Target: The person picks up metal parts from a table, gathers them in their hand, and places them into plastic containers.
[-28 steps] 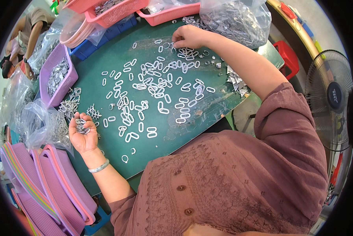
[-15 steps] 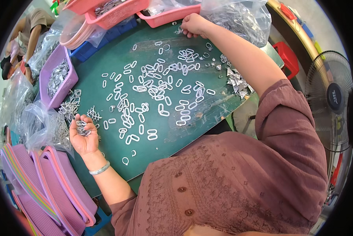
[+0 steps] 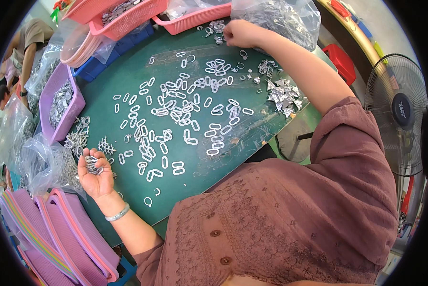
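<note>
Palm up at the table's left side, my left hand (image 3: 97, 180) has its fingers curled round a handful of small silver metal pieces (image 3: 94, 165). A bracelet circles that wrist. My right hand (image 3: 242, 34) reaches to the far edge with fingers bent and drawn together; what they hold, if anything, is hidden. Beside its fingertips lies a small heap of silver metal pieces (image 3: 217, 27). Many oval metal links (image 3: 178, 109) are scattered over the middle of the green table (image 3: 202, 183). Two rings (image 3: 148, 201) lie near the front edge.
A purple basket (image 3: 46, 107) of flat metal pieces stands left, above a plastic bag (image 3: 42, 162). Pink baskets (image 3: 195, 21) and a bag of metal parts (image 3: 285, 24) line the far side. Triangular pieces (image 3: 284, 97) lie right. A fan (image 3: 400, 112) stands beyond. Another person (image 3: 30, 52) is far left.
My right hand has moved slightly right, uncovering the small heap by its fingertips. My left hand still holds its handful. The whole view has shifted a little.
</note>
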Action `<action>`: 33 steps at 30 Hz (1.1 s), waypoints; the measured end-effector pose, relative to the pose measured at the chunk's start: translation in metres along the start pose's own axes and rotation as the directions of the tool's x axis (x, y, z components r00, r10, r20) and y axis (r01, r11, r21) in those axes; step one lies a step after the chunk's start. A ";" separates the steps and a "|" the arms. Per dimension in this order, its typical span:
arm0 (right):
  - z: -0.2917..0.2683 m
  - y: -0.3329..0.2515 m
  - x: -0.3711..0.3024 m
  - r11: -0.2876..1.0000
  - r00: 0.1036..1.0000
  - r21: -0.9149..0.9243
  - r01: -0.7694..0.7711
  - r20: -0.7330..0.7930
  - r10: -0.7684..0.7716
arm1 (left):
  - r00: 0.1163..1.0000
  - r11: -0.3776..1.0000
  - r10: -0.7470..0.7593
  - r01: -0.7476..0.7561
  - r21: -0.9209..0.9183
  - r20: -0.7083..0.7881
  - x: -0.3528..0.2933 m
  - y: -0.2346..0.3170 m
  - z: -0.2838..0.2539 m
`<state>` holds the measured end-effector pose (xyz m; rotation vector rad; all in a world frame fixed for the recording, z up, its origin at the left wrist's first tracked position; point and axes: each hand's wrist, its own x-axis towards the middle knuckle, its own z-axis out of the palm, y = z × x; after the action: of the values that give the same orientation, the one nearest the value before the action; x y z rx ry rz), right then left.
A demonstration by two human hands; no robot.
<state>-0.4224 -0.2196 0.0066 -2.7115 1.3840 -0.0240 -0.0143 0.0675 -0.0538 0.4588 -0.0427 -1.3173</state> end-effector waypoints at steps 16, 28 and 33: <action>0.018 -0.004 -0.039 0.991 0.981 0.082 0.107 0.154 -0.119 | 1.000 1.000 -0.009 0.009 0.005 0.003 0.002 0.002 -0.003; 0.014 0.005 -0.045 0.987 0.992 0.160 0.005 0.127 -0.026 | 1.000 1.000 -0.007 0.007 0.005 0.003 0.002 0.001 -0.003; 0.017 0.000 -0.049 0.983 0.979 0.183 -0.028 0.203 -0.010 | 1.000 1.000 -0.002 0.002 0.016 -0.001 0.002 0.002 -0.004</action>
<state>-0.4505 -0.1786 -0.0086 -2.4776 1.2681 0.1170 -0.0111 0.0667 -0.0571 0.4737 -0.0522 -1.3192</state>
